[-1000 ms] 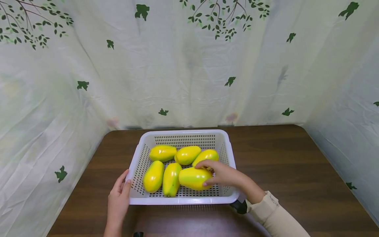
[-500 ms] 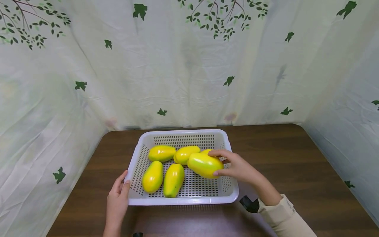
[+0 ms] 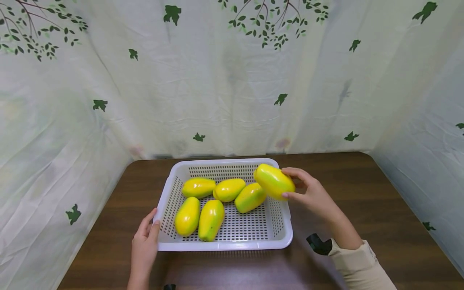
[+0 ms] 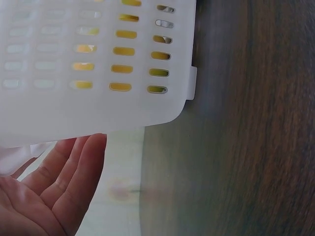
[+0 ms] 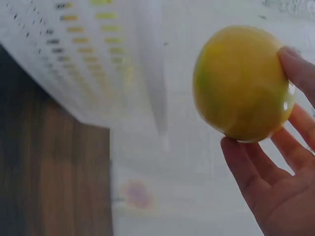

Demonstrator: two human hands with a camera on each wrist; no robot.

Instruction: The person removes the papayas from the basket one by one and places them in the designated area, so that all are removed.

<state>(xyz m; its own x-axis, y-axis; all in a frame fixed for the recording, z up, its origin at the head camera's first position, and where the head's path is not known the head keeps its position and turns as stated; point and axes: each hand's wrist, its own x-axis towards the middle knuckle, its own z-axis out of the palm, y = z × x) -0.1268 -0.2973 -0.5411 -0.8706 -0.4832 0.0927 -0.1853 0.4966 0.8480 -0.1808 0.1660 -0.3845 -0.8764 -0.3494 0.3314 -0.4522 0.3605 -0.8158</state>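
My right hand (image 3: 313, 195) grips a glossy yellow papaya (image 3: 273, 181) by one end, thumb on the near side and fingers on the far side. In the head view the fruit overlaps the right rim of the white perforated basket (image 3: 224, 246). The right wrist view shows this papaya (image 5: 241, 83) end-on, raised beside the basket wall (image 5: 142, 64). My left hand (image 3: 143, 245) holds the basket's left rim; in the left wrist view its fingers (image 4: 81, 172) reach up to the rim. Several papayas (image 3: 212, 220) lie inside the basket.
A dark brown wooden table (image 3: 348, 209) carries the basket. Behind and at both sides hangs a pale curtain (image 3: 232, 80) with leaf prints. A black wrist mount (image 3: 319, 244) sits below the right forearm.
The right hand has lifted the papaya from the basket's front right and carried it up and right to the rim. One remaining papaya now lies tilted differently. The left hand stays put.
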